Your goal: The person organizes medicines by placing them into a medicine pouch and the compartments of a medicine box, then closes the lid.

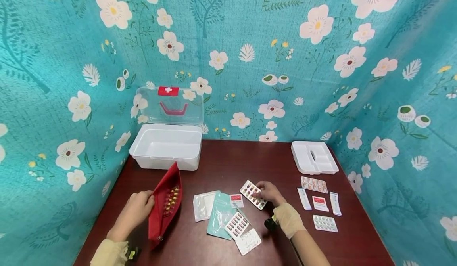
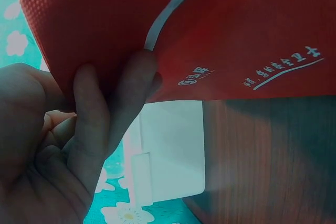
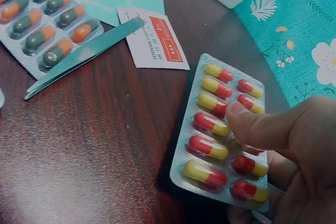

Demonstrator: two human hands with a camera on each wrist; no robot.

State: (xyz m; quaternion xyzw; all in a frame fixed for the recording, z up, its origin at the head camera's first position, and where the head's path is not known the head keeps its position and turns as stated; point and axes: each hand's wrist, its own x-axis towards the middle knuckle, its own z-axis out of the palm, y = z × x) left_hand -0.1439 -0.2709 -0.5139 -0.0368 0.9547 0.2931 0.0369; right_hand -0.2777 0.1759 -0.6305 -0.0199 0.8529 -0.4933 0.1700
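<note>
My left hand [image 1: 133, 211] grips the edge of a red fabric pouch [image 1: 157, 217], tilted up with its mouth spread. Inside the pouch a blister pack of yellowish capsules [image 1: 171, 198] shows. Thumb on top, my right hand [image 1: 270, 193] pinches a blister pack of red and yellow capsules [image 3: 209, 149], raised at a slant over the table. To its left lie an iodine cotton packet [image 3: 153, 40], green tweezers [image 3: 86, 56] and a blister pack of orange and green capsules [image 3: 52, 24]. White print and a pale strip mark the pouch in the left wrist view.
A white box [image 1: 168, 163] with a raised clear lid [image 1: 178, 113] stands at the back left. Near the middle are a teal packet [image 1: 217, 218], a white packet [image 1: 201, 208] and a face-down blister pack [image 1: 248, 242]. A divided tray [image 1: 301, 165] and several small packs sit right.
</note>
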